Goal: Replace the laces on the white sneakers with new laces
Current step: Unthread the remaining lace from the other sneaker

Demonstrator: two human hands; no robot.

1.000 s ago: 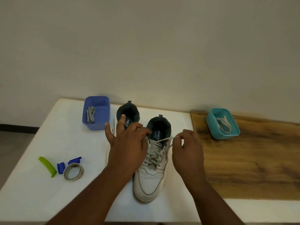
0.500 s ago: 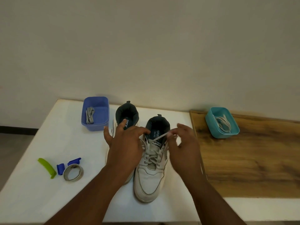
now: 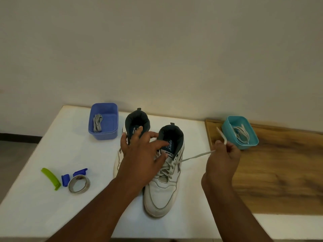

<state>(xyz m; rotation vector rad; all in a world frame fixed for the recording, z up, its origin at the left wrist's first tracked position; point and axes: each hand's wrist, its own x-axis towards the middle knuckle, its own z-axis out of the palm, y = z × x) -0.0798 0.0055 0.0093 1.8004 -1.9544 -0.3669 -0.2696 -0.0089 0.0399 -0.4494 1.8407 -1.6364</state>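
Two white sneakers stand side by side on the white table [image 3: 52, 154], toes toward me. The right sneaker [image 3: 162, 193] is laced with a white lace [image 3: 195, 156]. My right hand [image 3: 222, 163] pinches the lace's free end and holds it stretched out to the right of the shoe, its tip sticking up past my fingers. My left hand [image 3: 141, 154] lies with spread fingers over the tongue of the right sneaker and covers most of the left sneaker [image 3: 136, 121].
A blue tub [image 3: 104, 135] with a grey lace [image 3: 97, 122] stands at the back left. A teal tub [image 3: 248, 145] with white laces sits on the wooden board [image 3: 279, 172] to the right. A green clip [image 3: 50, 179], blue clips [image 3: 65, 179] and a tape roll [image 3: 78, 184] lie left.
My right hand has drawn the lace end out of the top eyelets and moved right, toward the teal tub. My left hand stays on the sneaker, its fingers spread wider.
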